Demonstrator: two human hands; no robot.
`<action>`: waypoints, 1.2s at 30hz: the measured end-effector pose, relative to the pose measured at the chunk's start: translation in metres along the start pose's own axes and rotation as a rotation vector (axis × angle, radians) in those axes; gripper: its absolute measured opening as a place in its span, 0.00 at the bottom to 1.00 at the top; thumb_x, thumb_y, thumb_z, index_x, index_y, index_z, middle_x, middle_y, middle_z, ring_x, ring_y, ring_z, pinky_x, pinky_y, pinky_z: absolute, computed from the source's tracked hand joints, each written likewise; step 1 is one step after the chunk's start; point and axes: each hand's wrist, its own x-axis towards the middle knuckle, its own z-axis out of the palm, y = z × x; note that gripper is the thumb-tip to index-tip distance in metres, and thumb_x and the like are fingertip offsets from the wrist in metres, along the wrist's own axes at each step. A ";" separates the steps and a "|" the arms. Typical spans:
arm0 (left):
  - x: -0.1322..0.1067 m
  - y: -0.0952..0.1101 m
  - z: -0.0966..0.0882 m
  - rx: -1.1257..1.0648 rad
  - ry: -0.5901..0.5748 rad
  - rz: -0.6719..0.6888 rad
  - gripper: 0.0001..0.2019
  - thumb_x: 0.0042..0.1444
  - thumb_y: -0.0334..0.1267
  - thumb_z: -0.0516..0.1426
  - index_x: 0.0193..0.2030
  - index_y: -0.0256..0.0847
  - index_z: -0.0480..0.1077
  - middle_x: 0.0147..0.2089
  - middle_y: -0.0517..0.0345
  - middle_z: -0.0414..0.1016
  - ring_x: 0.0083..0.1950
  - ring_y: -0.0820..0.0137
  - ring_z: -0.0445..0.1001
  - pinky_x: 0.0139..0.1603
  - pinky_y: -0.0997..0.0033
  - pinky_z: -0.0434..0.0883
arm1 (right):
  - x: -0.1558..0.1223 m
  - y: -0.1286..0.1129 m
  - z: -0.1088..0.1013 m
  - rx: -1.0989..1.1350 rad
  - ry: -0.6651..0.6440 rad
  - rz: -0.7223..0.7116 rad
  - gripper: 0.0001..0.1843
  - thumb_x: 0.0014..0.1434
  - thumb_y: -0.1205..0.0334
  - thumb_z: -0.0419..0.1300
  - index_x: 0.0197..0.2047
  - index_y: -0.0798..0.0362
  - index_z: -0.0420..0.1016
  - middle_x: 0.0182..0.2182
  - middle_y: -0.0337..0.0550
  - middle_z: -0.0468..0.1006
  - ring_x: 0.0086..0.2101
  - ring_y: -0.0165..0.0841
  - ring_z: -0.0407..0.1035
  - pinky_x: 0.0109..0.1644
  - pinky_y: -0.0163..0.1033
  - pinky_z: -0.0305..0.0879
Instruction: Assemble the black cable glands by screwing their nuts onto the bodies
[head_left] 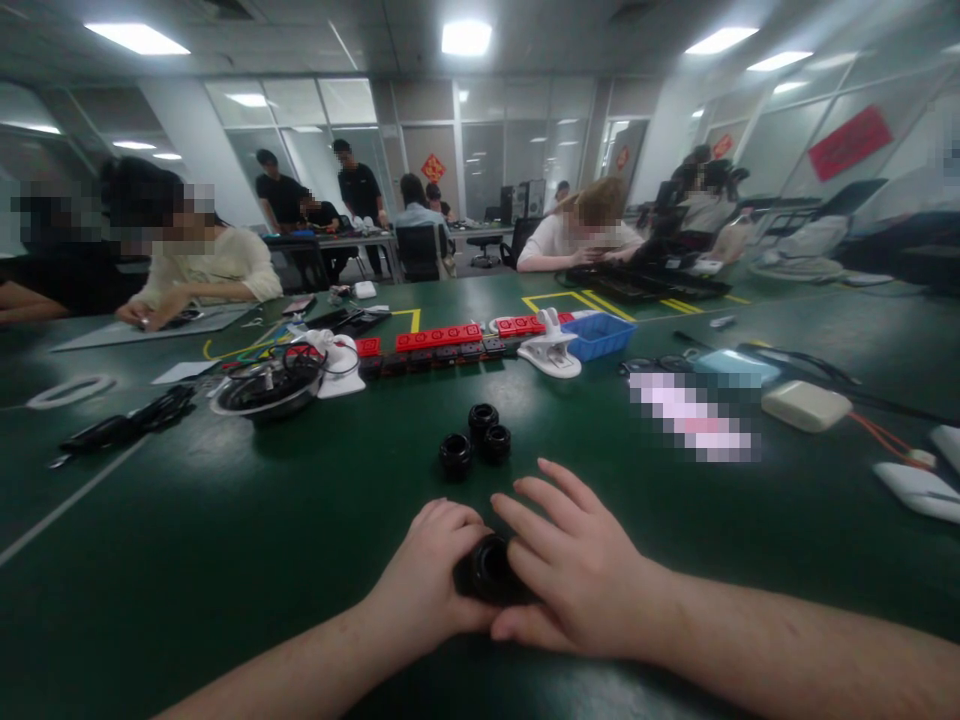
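A black round fitting [491, 566] with a hole in its top is between my two hands, low over the near part of the table. My left hand [431, 565] wraps around its left side, thumb in front and fingers behind. Against its right side, my right hand [574, 560] grips with the thumb and bent forefinger, while the other fingers are lifted and spread. Just beyond my hands, three similar black fittings stand close together: a left one [455, 456], a back one [483, 419] and a right one [496, 443].
Across the green table [360, 470] runs a row of red and black blocks [439, 340]. Near it are a metal bowl [266, 390] of cables, a white clip [551, 350] and a blue bin [600, 335]. A cream case [806, 405] lies right. Other people sit opposite.
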 end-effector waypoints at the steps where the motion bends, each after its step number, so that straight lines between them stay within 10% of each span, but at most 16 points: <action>1: 0.000 0.000 0.000 0.004 0.000 -0.004 0.20 0.36 0.46 0.66 0.35 0.40 0.70 0.37 0.57 0.68 0.40 0.62 0.65 0.46 0.60 0.61 | 0.000 -0.003 -0.001 -0.017 -0.028 0.026 0.28 0.60 0.44 0.41 0.29 0.56 0.72 0.39 0.51 0.72 0.40 0.41 0.62 0.56 0.53 0.49; 11: 0.001 0.005 -0.002 0.021 -0.006 -0.016 0.19 0.33 0.41 0.68 0.33 0.38 0.70 0.37 0.57 0.67 0.39 0.63 0.64 0.44 0.62 0.61 | 0.005 -0.019 0.001 -0.015 -0.343 0.224 0.36 0.50 0.36 0.51 0.45 0.61 0.70 0.41 0.55 0.71 0.44 0.47 0.62 0.55 0.59 0.49; 36: 0.001 0.005 -0.001 0.006 -0.007 -0.032 0.19 0.33 0.40 0.68 0.33 0.38 0.69 0.36 0.57 0.67 0.39 0.63 0.64 0.47 0.59 0.61 | 0.002 -0.017 0.002 0.096 -0.361 0.159 0.24 0.56 0.50 0.52 0.50 0.60 0.64 0.41 0.51 0.69 0.39 0.41 0.60 0.47 0.49 0.56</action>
